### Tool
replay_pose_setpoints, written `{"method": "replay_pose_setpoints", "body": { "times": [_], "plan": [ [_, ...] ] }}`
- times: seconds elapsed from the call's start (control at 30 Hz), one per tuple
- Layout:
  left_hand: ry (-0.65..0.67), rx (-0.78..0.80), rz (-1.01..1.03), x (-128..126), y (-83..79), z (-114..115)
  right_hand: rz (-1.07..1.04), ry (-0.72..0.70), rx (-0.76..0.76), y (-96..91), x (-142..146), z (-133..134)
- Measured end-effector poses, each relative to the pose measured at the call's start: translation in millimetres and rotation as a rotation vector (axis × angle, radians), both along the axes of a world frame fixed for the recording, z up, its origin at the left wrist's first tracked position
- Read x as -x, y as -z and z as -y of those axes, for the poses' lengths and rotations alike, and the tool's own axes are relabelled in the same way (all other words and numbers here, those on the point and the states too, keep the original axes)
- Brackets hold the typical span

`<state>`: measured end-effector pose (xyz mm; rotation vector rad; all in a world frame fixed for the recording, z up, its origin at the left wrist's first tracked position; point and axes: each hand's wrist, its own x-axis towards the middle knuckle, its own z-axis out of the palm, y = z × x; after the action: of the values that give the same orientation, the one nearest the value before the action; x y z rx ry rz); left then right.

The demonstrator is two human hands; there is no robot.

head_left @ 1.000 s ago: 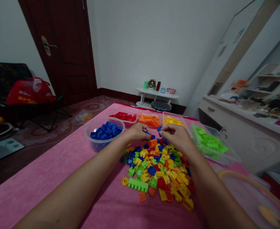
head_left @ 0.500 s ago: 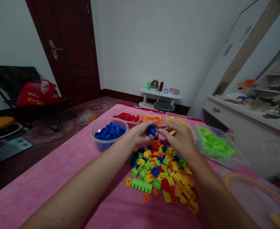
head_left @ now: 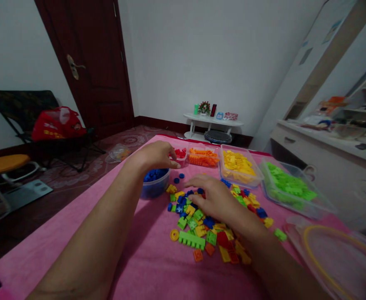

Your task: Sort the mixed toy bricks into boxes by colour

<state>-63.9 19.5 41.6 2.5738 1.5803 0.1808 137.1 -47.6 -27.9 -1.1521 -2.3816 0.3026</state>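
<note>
Over the right side of the round tub of blue bricks (head_left: pixel 155 189), my left hand (head_left: pixel 158 156) is palm down, thumb and fingers apart, with nothing visible in it. Its fingertips come near the box of red bricks (head_left: pixel 183 160). My right hand (head_left: pixel 214 196) reaches over the mixed brick pile (head_left: pixel 198 225), fingers apart and holding nothing I can see; its fingertips are close to blue and red pieces. Two small round blue pieces (head_left: pixel 179 178) lie on the cloth between the tub and the pile. A long green brick (head_left: pixel 192 240) lies at the pile's near edge.
Clear boxes of orange bricks (head_left: pixel 204 160), yellow bricks (head_left: pixel 239 166) and green bricks (head_left: pixel 290 185) line the far and right side of the pink cloth (head_left: pixel 158 258). A round lid with a yellow rim (head_left: pixel 314 250) lies at the right. A stool (head_left: pixel 6 162) stands left.
My left hand has moved left to the blue tub, and the blue bricks it held no longer show. My right hand has come down onto the pile. The pile is more spread out.
</note>
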Motion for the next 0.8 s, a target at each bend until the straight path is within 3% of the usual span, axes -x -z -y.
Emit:
{"method": "replay_pose_setpoints", "body": {
  "times": [0.1,0.23,0.47,0.6,0.8],
  "plan": [
    [0.104,0.054,0.066,-9.6,4.7,-1.4,0.133,-0.120,0.006,11.0,17.4,12.9],
    [0.172,0.112,0.108,-25.2,15.5,-1.0,0.247,-0.092,0.051,13.5,19.0,20.9],
    [-0.002,-0.043,-0.043,-69.5,56.5,2.5,0.411,-0.027,0.261,-10.9,-21.3,11.8],
    [-0.063,0.056,-0.169,-82.2,76.0,2.9,0.366,0.049,0.237,-19.5,-40.5,0.2],
    [-0.077,0.050,-0.150,-83.2,83.4,1.1,0.186,0.142,0.148,-11.2,-35.5,-12.2]
  ]
}}
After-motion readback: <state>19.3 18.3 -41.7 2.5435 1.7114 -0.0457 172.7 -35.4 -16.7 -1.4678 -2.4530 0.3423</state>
